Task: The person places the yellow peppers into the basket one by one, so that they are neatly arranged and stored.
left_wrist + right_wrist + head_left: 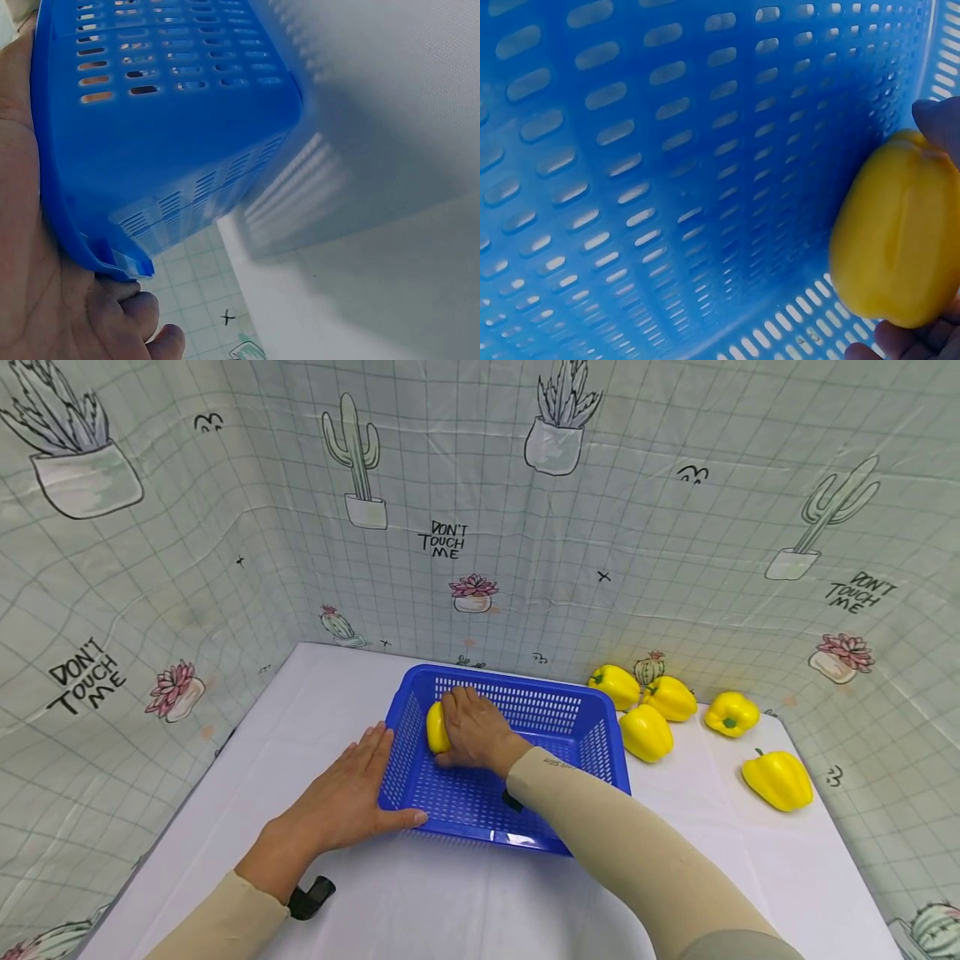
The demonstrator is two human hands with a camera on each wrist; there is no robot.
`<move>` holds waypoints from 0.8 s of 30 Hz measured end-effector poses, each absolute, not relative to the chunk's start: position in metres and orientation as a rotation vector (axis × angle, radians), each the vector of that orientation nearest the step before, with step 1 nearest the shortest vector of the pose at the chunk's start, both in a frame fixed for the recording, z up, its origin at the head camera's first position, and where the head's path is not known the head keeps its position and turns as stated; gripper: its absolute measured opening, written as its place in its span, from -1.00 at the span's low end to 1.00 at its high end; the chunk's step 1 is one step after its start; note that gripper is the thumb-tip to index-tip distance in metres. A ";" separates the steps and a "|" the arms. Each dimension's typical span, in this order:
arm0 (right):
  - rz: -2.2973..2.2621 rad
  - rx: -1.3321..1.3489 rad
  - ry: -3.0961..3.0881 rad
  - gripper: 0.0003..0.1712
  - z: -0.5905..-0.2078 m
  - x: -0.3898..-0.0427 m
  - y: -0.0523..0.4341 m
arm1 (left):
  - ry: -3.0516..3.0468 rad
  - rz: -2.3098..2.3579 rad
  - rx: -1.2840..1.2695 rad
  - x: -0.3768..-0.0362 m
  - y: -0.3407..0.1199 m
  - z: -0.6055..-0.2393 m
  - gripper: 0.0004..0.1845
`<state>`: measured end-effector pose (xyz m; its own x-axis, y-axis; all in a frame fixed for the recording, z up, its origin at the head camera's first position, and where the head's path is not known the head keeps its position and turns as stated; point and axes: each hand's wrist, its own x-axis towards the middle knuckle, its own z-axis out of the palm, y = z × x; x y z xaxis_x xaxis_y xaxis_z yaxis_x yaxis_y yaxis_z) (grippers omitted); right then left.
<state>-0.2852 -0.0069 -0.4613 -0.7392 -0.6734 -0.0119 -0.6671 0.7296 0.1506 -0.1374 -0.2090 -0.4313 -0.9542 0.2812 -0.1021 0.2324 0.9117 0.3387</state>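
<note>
A blue plastic basket (480,810) with slotted walls stands on the white table. Inside it, near the left wall, is a yellow bell pepper (437,728). My right hand (476,727) reaches into the basket and grips this pepper; in the right wrist view the thumb and fingertips lie at opposite ends of the pepper (896,232). Along the basket's left rim rests my left hand (348,789), its fingers straight and the thumb over the front-left corner. The left wrist view shows its palm (45,247) against the outside of the basket (165,135).
Right of the basket lie several more yellow bell peppers, among them one close to its wall (647,733) and one at the table's right edge (777,780). A grid-patterned cloth (480,485) with cactus prints hangs behind and beside the white table (450,902).
</note>
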 end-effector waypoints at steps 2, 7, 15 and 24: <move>-0.239 1.117 -2.883 0.05 -0.460 -0.285 -0.006 | 2.923 0.490 0.397 -0.138 -0.209 -0.431 0.40; -0.279 1.117 -2.868 0.07 -0.455 -0.284 -0.002 | 2.921 0.508 0.394 -0.137 -0.208 -0.430 0.41; -0.285 1.109 -2.833 0.14 -0.442 -0.279 0.006 | 2.935 0.501 0.405 -0.137 -0.207 -0.430 0.42; -0.288 1.141 -2.823 0.20 -0.429 -0.272 0.013 | 2.944 0.518 0.404 -0.135 -0.206 -0.428 0.41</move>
